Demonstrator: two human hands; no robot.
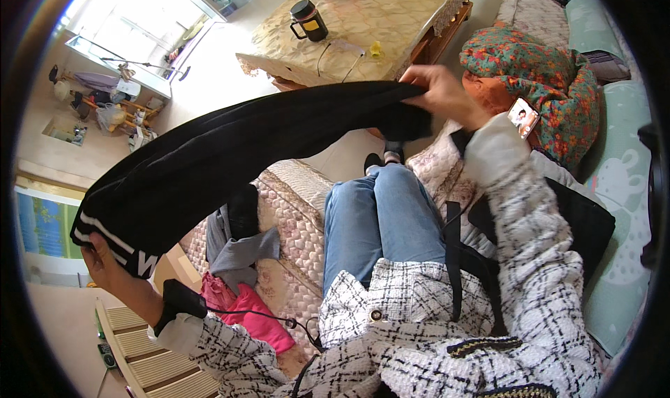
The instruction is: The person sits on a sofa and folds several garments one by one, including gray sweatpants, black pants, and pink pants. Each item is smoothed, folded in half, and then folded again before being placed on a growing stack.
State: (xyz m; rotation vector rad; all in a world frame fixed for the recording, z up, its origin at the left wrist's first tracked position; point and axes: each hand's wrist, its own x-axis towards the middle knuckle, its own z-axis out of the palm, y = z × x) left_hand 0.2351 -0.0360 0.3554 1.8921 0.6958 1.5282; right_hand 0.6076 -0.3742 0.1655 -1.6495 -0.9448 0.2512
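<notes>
A long black garment [225, 126] with white stripes and white lettering at its left end is stretched out in the air above my lap. My left hand [107, 262] grips the striped end at the lower left. At the upper right, my right hand [437, 92] pinches the other end, where a short black flap hangs down. Below the cloth, my legs in blue jeans [366, 220] rest on the quilted bedspread [293, 215]. To their left lie a grey ribbed garment [246, 251] and a bright pink cloth [261, 314].
A table with a gold cover [387, 11] stands ahead, bearing a black mug [309, 21]. On the right are a floral quilt [539, 73], a lit phone [523, 116] and a pale green pillow [612, 188]. A slatted wooden headboard [152, 351] is at lower left.
</notes>
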